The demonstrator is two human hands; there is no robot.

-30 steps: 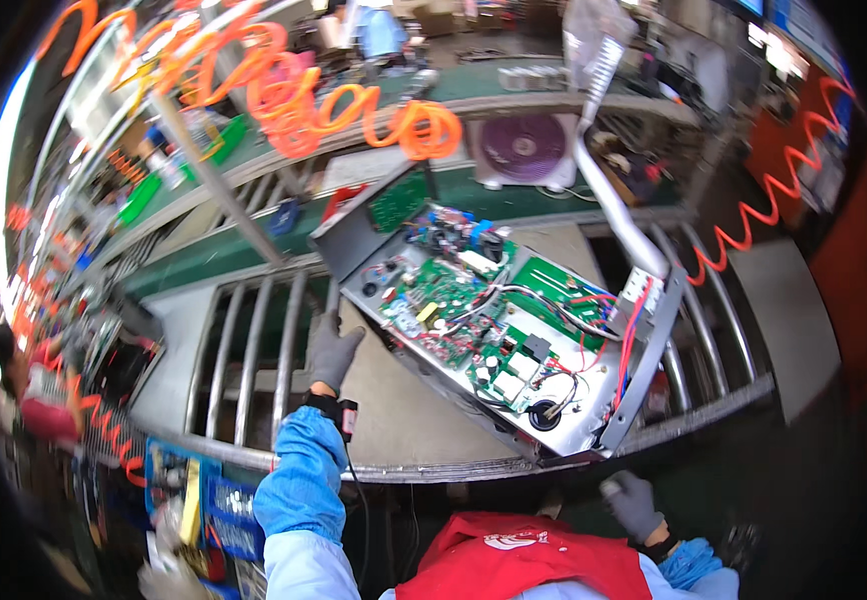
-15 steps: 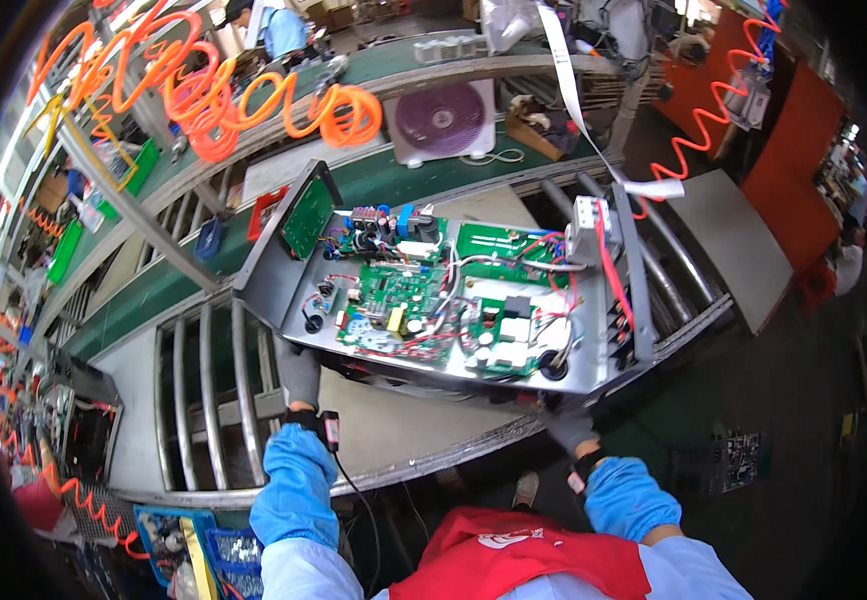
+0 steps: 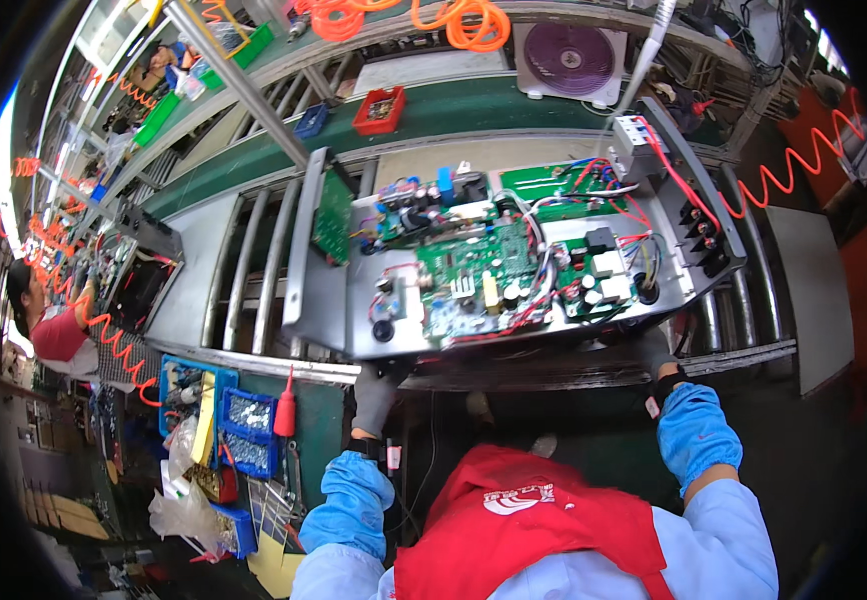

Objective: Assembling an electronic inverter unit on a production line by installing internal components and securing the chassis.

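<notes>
The gray-gloved left hand [image 3: 375, 398] and gray-gloved right hand [image 3: 654, 352] are at the near edge of a long, open gray metal box [image 3: 304, 275].

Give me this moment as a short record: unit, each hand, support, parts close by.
Unit: open grey metal chassis, green circuit boards and wiring exposed
Left hand: gloved, at the near edge toward the left end; fingers hidden, grip unclear
Right hand: gloved, at the near edge toward the right end; fingers hidden, grip unclear
Support: roller conveyor below
Close by, left: blue bins of small metal parts, red bottle
Beyond: red tray
</notes>
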